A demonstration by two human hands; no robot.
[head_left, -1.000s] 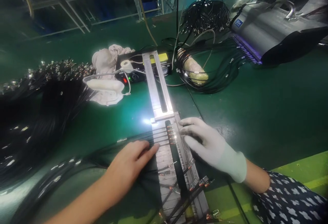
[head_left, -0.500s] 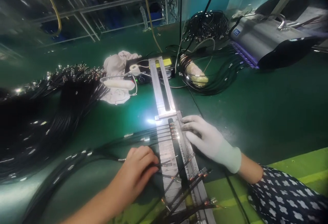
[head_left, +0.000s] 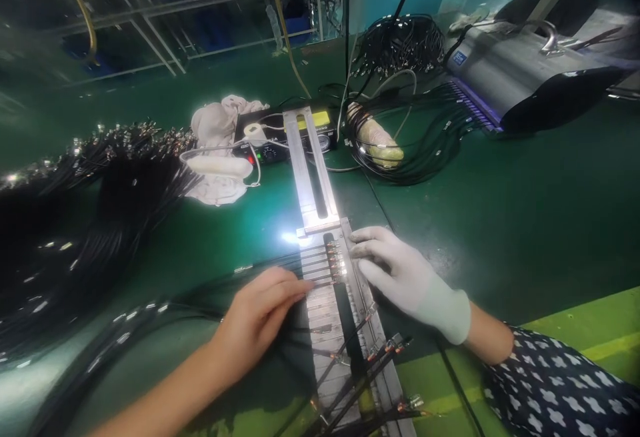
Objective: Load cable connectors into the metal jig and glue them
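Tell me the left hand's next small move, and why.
Probably press the nearest cable of the upper row down with the bare left hand: its fingertips are already at that cable, the row's other cables lie side by side across the metal fixture, and the gloved right hand is at the opposite edge.

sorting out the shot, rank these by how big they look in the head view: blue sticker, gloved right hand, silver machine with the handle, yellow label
1. Silver machine
2. Gloved right hand
3. Yellow label
4. Blue sticker
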